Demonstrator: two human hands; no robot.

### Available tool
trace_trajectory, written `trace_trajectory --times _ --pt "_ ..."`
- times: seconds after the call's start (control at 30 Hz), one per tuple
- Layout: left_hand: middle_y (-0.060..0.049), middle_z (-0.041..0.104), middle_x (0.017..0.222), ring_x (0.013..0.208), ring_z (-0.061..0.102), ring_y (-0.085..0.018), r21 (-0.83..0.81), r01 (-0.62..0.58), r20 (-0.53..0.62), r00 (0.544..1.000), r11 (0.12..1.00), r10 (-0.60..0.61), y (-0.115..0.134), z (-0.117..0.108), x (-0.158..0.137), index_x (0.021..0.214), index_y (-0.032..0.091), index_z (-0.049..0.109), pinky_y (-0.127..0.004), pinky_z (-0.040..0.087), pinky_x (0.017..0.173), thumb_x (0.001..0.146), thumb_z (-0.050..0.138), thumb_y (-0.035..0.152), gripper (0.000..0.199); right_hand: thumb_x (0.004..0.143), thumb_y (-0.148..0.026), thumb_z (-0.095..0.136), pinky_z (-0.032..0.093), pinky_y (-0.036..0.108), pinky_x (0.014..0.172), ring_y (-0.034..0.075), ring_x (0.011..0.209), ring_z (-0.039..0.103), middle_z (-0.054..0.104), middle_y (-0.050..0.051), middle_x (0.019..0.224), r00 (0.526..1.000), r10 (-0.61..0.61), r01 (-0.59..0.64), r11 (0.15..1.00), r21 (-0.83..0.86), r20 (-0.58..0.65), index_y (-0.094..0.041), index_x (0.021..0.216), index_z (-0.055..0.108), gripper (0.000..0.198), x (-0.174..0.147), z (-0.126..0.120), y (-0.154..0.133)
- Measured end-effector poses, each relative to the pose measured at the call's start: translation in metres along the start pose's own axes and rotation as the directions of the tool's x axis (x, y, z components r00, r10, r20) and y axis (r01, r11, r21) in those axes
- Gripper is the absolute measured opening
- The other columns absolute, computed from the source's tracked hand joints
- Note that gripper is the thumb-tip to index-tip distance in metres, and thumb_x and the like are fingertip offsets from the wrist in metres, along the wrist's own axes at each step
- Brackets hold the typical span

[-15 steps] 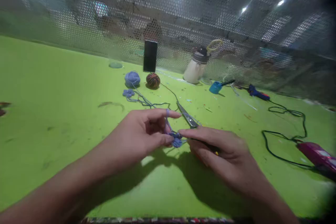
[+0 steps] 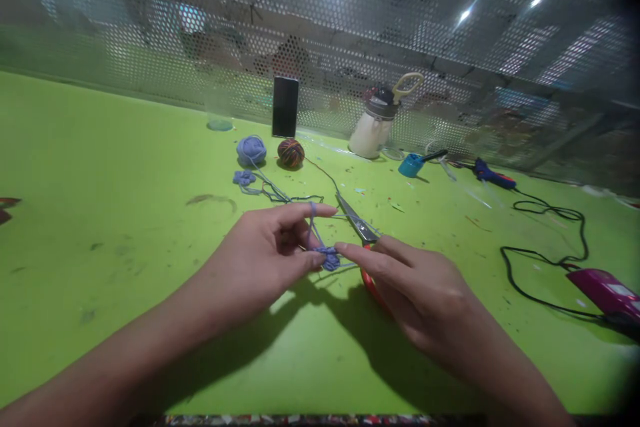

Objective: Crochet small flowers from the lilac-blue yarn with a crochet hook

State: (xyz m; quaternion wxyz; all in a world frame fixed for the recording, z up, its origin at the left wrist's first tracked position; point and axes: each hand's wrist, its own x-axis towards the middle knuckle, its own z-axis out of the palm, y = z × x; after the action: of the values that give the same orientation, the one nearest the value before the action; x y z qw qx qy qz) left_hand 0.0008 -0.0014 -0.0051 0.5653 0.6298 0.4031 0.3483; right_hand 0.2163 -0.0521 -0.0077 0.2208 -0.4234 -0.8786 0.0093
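Observation:
Pinched between the thumb and fingers of my left hand [image 2: 270,247] is a small purple crochet piece [image 2: 331,260]. Purple yarn loops around my raised left index finger and runs down to the piece. My right hand [image 2: 425,287] is closed on a crochet hook, mostly hidden by the fingers; its index fingertip touches the piece's right edge. Scissors [image 2: 357,220] with red handles lie on the table, partly behind my right hand. Beyond my left hand are a purple yarn ball [image 2: 251,150] and a finished-looking purple crochet flower [image 2: 244,178].
On the green table [image 2: 100,213] stand a multicoloured yarn ball [image 2: 291,154], a dark upright phone [image 2: 285,107], a whitish bottle [image 2: 371,130] and a blue pot [image 2: 411,165]. To the right are a blue glue gun [image 2: 493,175], its black cord and a magenta device [image 2: 603,290]. A perforated metal screen [image 2: 320,33] rises behind.
Both hands and the crochet piece have shifted slightly left and up. My right hand has rolled over, its fingers now covering the hook, and more of the scissors' red handle shows.

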Motion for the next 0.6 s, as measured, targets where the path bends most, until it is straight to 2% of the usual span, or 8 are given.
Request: trace_trajectory --times 0.23,0.4,0.53,0.6 --pt "0.003 0.058 0.074 0.069 0.059 -0.014 -0.059 0.031 -0.008 0.999 0.998 -0.032 0.0006 0.0003 0.0001 0.123 0.016 0.063 -0.031 0.049 0.068 0.075 0.070 0.021 0.049 0.089 0.000 0.045 0.029 0.027 0.052 0.016 0.055 0.043 0.051 0.002 0.074 0.999 -0.037 0.034 0.991 -0.132 -0.020 -0.016 0.132 0.058 0.047 0.0009 0.0036 0.0032" --pt "0.004 0.059 0.072 0.069 0.061 -0.014 -0.086 0.053 -0.021 0.998 0.995 -0.055 0.0023 -0.0014 0.0011 0.123 0.017 0.063 -0.030 0.050 0.069 0.073 0.072 0.017 0.051 0.089 -0.001 0.047 0.027 0.027 0.051 0.016 0.053 0.039 0.051 0.001 0.074 0.998 -0.047 0.039 0.979 -0.199 -0.035 -0.020 0.134 0.056 0.050 -0.0009 0.0071 0.0048" --pt "0.004 0.061 0.074 0.070 0.062 -0.014 -0.118 0.043 -0.006 0.999 0.992 -0.044 0.0028 -0.0020 0.0018 0.123 0.016 0.063 -0.030 0.051 0.071 0.073 0.071 0.015 0.051 0.089 0.001 0.044 0.030 0.027 0.052 0.016 0.056 0.042 0.053 0.003 0.076 0.998 -0.032 0.024 0.990 -0.135 -0.055 -0.016 0.132 0.058 0.048 -0.0003 0.0061 0.0022" --pt "0.004 0.062 0.073 0.070 0.062 -0.014 -0.118 0.035 -0.009 0.999 0.992 -0.036 0.0033 -0.0016 0.0010 0.130 0.018 0.058 -0.031 0.051 0.071 0.074 0.072 0.016 0.057 0.089 0.000 0.044 0.033 0.027 0.053 0.017 0.059 0.046 0.054 0.004 0.078 0.998 -0.001 -0.003 0.998 -0.059 -0.064 -0.015 0.132 0.058 0.047 0.0005 0.0053 -0.0001"
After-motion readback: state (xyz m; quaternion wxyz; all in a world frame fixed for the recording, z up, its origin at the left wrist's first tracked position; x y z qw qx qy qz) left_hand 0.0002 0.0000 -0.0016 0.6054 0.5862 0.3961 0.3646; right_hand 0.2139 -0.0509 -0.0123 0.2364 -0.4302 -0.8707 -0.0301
